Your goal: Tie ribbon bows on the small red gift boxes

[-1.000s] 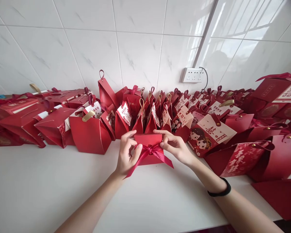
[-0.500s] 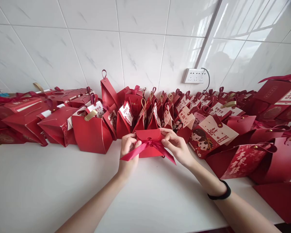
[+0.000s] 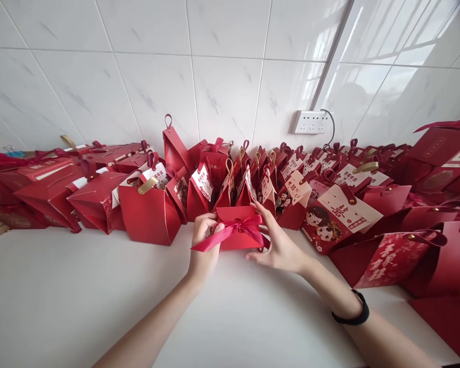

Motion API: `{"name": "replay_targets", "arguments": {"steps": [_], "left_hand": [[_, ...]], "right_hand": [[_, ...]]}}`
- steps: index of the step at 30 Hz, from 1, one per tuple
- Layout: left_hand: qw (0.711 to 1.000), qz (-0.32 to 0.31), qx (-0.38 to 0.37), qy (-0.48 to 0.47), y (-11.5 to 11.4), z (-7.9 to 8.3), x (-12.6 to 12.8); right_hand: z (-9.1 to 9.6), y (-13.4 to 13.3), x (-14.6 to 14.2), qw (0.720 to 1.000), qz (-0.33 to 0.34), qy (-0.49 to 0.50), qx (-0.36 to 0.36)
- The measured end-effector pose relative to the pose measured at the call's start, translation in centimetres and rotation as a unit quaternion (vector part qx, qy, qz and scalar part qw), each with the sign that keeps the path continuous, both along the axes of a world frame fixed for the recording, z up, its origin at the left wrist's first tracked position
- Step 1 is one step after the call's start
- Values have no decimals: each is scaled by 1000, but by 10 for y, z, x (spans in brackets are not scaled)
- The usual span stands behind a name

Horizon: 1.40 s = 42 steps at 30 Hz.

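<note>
- A small red box (image 3: 235, 240) stands on the white worktop (image 3: 80, 296), at the middle of the view and just in front of a long row of red gift bags (image 3: 149, 217).
- A red satin ribbon (image 3: 249, 228) is tied in a bow across the front of the box. Its knot sits near the centre of the flap, and one long tail slants down to the left, past the box's edge.
- The left hand (image 3: 203, 245) is curled closed at the left end of the box. Its fingers are bent in and its thumb pinches the ribbon where the tail crosses it.
- The right hand (image 3: 279, 245) lies open against the right end of the box with its fingers spread. The forefinger reaches up to the top right corner, beside the bow's right loop, and the lower fingers rest on the worktop.
- A black band (image 3: 353, 313) circles the right wrist.
- Just to the right of the right hand, a bag with a cartoon couple (image 3: 322, 225) printed on it leans among the others.
- The bags stand against a white tiled wall (image 3: 214, 76), many of them with loop handles and printed cards.
- A white socket strip (image 3: 310, 121) is fixed to the wall above the bags, right of centre.
</note>
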<state>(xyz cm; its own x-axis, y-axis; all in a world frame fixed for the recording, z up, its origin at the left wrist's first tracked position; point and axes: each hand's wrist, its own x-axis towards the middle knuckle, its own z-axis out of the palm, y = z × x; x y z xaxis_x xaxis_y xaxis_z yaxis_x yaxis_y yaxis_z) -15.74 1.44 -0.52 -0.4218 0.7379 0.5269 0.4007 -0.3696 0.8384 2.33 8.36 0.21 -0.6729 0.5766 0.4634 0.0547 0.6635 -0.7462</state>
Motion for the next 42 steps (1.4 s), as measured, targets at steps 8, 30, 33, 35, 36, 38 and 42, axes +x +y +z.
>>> {"name": "replay_targets", "arguments": {"steps": [8,30,33,35,36,38,42], "left_hand": [[978,42,122,162,-11,5,6],[910,-1,253,327,-22,7,12],[906,-3,260,333,-22,8,10],[904,-5,265,335,-21,8,10],[904,-5,265,334,-21,8,9],[906,-2,261,333,-21,8,9],[908,8,263,326,-21,8,9]], "right_hand": [[-11,-2,-6,983,-78,-15,166],[-5,-14,-7,957,-100,92,258],[-4,-14,-6,956,-99,89,263],[-4,-14,-6,955,-99,92,263],[-4,-14,-6,956,-100,92,262],[-3,-14,-6,956,-104,87,259],[-3,-13,-5,956,-106,75,262]]}}
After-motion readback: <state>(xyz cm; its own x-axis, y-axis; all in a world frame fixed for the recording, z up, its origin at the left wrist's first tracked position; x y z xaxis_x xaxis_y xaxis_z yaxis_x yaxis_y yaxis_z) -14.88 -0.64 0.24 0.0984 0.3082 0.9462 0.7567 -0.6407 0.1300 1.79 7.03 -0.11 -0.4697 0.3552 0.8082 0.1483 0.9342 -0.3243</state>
